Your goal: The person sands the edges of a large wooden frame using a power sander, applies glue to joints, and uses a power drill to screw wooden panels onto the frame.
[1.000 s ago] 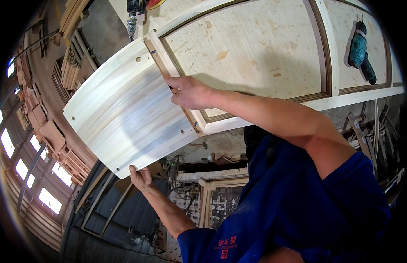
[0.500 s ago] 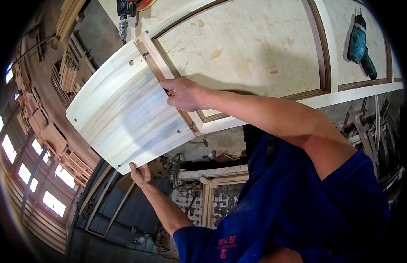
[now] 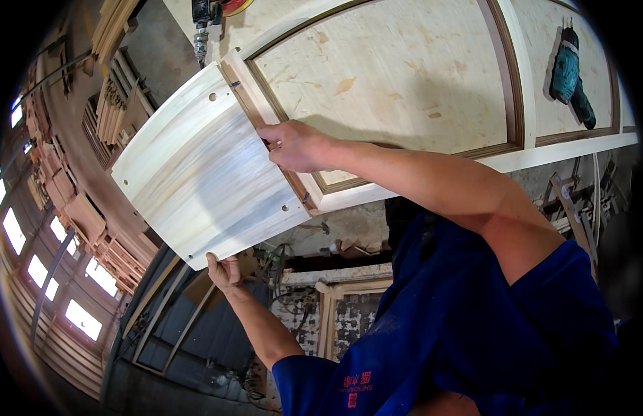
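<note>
A pale wooden panel (image 3: 196, 159) with a curved far edge and round holes near its corners lies against the end of a long framed wooden piece (image 3: 377, 76). My left hand (image 3: 226, 272) grips the panel's near edge, thumb on top and fingers underneath. At the seam, my right hand (image 3: 297, 146) is closed over the panel's right edge, beside a brown wooden strip (image 3: 250, 114). Its fingertips are partly hidden there. Small blue bits show at both ends of this seam.
A teal cordless drill (image 3: 566, 76) lies on the framed piece at the right. A dark tool with a metal hose fitting (image 3: 201, 41) rests at the far edge. Stacked timber (image 3: 112, 104) stands at the left; a wooden frame (image 3: 327, 315) leans below.
The panel has shifted slightly right and its near left corner has come up a little, my left hand moving with it. My right hand keeps its place at the seam.
</note>
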`<state>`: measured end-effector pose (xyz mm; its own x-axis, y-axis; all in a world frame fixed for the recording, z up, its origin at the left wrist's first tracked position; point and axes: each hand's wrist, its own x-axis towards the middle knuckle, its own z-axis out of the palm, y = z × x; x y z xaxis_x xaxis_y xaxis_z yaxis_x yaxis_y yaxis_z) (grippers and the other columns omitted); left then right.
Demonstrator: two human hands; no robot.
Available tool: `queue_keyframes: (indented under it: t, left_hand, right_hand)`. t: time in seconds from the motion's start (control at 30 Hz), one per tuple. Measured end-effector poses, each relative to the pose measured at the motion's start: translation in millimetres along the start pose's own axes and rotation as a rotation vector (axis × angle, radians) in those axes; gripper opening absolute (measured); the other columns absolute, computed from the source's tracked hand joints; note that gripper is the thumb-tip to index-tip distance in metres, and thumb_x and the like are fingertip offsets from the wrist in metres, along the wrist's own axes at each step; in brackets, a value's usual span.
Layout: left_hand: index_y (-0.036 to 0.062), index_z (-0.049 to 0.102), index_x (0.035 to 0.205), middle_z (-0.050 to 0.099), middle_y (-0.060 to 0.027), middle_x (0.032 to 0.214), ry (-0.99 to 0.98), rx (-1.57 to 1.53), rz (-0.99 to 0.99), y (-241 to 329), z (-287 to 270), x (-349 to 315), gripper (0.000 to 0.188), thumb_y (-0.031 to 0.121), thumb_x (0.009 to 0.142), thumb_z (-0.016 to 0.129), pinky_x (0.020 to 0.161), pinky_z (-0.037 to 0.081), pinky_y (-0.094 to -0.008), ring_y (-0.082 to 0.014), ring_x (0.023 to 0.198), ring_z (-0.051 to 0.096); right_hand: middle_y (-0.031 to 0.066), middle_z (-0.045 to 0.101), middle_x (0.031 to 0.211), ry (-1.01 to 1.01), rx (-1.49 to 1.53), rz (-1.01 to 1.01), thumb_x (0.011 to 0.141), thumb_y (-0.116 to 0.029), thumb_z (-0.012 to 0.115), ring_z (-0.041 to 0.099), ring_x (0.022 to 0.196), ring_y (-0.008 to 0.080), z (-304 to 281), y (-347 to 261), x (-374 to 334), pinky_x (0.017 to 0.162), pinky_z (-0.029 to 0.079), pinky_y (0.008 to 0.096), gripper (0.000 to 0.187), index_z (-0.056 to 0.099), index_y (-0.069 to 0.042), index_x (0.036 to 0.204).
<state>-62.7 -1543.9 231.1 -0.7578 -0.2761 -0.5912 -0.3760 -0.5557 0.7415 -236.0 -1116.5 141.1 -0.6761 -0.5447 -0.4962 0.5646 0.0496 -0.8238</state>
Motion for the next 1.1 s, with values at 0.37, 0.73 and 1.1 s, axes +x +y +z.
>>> queue_keyframes:
  t: [0.37,0.73,1.1]
  left_hand:
    - [0.0011,0.054,0.137,0.061,-0.0123,0.139,-0.018,-0.001,0.044,-9.5,-4.8,6.2,0.046,0.017,0.097,0.068,0.11,0.049,-0.0479,-0.0279,0.127,0.059]
    - [0.0029,0.053,0.139,0.062,-0.0109,0.136,0.102,0.012,0.041,-16.6,-27.1,17.0,0.05,0.016,0.095,0.071,0.109,0.048,-0.0473,-0.0273,0.126,0.059]
    - [0.0061,0.052,0.142,0.062,-0.0083,0.137,0.023,-0.031,0.024,-24.9,-25.9,25.2,0.056,0.017,0.092,0.075,0.11,0.047,-0.0484,-0.0276,0.128,0.057]
  right_hand:
    - [0.0176,0.067,0.091,0.098,0.092,-0.064,0.085,-0.007,0.051,0.064,0.086,0.0321,6.1,-1.8,-5.0,0.078,0.05,0.042,0.027,0.062,-0.001,0.108]
    - [0.007,0.065,0.092,-0.005,0.168,-0.015,0.09,-0.005,0.05,0.065,0.082,0.0156,11.0,3.1,-5.3,0.075,0.054,0.032,0.03,0.062,-0.003,0.117]
    - [0.0063,0.063,0.134,-0.049,0.212,0.118,0.099,0.002,0.048,0.063,0.117,0.0155,11.3,-10.3,-9.4,0.1,0.055,0.0318,0.053,0.046,-0.009,0.151]
